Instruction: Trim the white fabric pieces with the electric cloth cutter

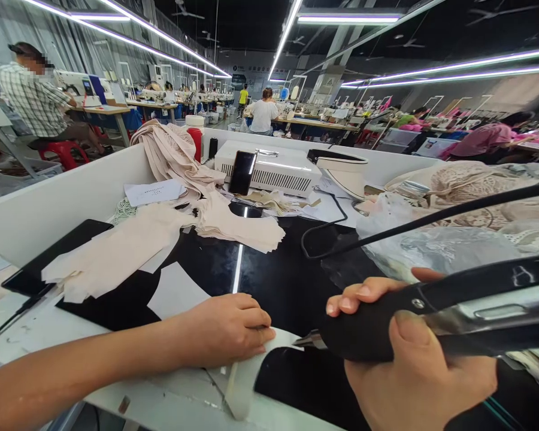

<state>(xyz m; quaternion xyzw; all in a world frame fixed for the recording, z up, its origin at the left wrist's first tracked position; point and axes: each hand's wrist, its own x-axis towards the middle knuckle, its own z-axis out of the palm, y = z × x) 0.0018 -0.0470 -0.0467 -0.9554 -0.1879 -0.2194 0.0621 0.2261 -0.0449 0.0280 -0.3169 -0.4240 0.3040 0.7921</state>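
Observation:
My left hand [227, 329] is closed near the table's front edge, its fingertips pressed onto a narrow, curved cream fabric piece [245, 377]. The piece bends over the front edge of the black glossy tabletop [291, 281]. In my right hand [413, 371] is a black hand-held tool [368, 323] with a silver lever and a pointed metal tip. The tip meets the right end of the cream piece, close to my left fingertips. A white sheet [175, 293] lies just beyond my left forearm. Stacked pale pink fabric pieces [126, 245] lie farther back.
A black cable [422, 218] loops above the table at right. Behind it are clear plastic bags [449, 248] and lace fabric [480, 188]. At the back, a phone [242, 172] leans on a white vented box [278, 167]. A dark tablet [56, 254] lies left. Other people sit at sewing tables beyond.

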